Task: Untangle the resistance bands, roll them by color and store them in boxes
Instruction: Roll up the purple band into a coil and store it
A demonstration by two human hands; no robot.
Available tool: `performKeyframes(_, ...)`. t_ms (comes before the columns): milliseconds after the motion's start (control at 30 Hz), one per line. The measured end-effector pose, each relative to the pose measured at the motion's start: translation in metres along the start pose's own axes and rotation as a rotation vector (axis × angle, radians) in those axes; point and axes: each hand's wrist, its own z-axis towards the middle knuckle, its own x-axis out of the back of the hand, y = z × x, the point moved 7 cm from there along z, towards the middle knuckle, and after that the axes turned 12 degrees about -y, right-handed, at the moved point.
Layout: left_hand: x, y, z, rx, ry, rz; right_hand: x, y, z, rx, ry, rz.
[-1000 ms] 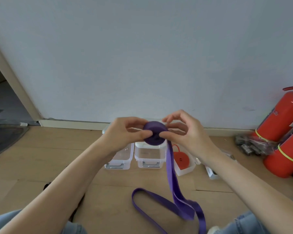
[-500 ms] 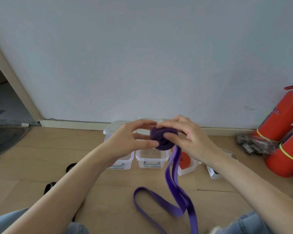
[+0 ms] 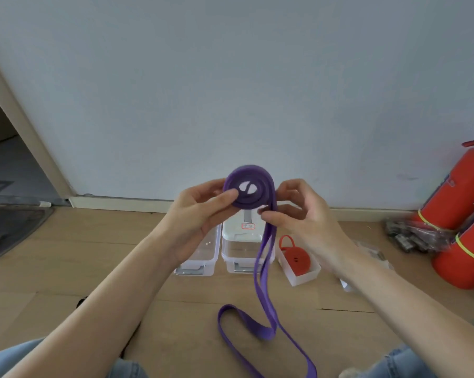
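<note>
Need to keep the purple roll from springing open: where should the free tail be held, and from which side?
Take the purple band just under the coil, where its doubled strands leave the roll's right edge. Come from the right, as the right hand does; the left hand pins the flat face.

A single head-worn wide-angle view is looking forward and down from the person's own position; it is facing a pale wall (image 3: 230, 77) and wooden floor (image 3: 66, 263), sitting close above both forearms; no second view is sharing the scene.
</note>
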Motion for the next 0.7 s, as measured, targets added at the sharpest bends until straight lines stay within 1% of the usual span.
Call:
performKeyframes(100,-0.008,-0.007,0.000,-0.039,0.016,-0.106,-0.006,0.002,0.001,0.046,0.019,0.063)
performKeyframes(167,-0.010,-0.018,-0.001,0.007,0.032,-0.104,-0.002,0.001,0.001,0.047,0.043,0.041)
performKeyframes(200,-0.010,-0.022,-0.002,0.049,0.034,-0.030,0.000,0.000,0.001,0.046,0.037,0.004)
performKeyframes(267,-0.007,-0.024,-0.003,0.159,-0.003,0.300,0.001,-0.007,0.001,0.067,-0.020,-0.125)
performKeyframes(300,-0.006,-0.024,-0.003,0.196,-0.040,0.418,0.001,-0.012,0.001,0.084,-0.063,-0.223)
performKeyframes(400,-0.008,-0.016,-0.003,0.175,-0.102,0.532,-0.003,-0.019,0.000,0.088,-0.156,-0.527)
performKeyframes(467,-0.011,-0.012,-0.002,0.149,-0.089,0.631,-0.007,-0.017,-0.003,0.094,-0.185,-0.625)
performKeyframes(533,-0.012,-0.011,-0.002,0.148,-0.080,0.707,-0.010,-0.016,-0.005,0.107,-0.176,-0.618)
performKeyframes(600,-0.014,-0.014,-0.002,0.164,-0.106,0.761,-0.006,-0.016,-0.004,0.102,-0.137,-0.524)
performKeyframes(633,-0.014,-0.014,-0.002,0.160,-0.107,0.749,-0.004,-0.017,-0.003,0.104,-0.114,-0.490)
performKeyframes(700,-0.010,-0.010,-0.002,0.134,-0.065,0.625,0.002,-0.018,-0.001,0.096,-0.064,-0.391)
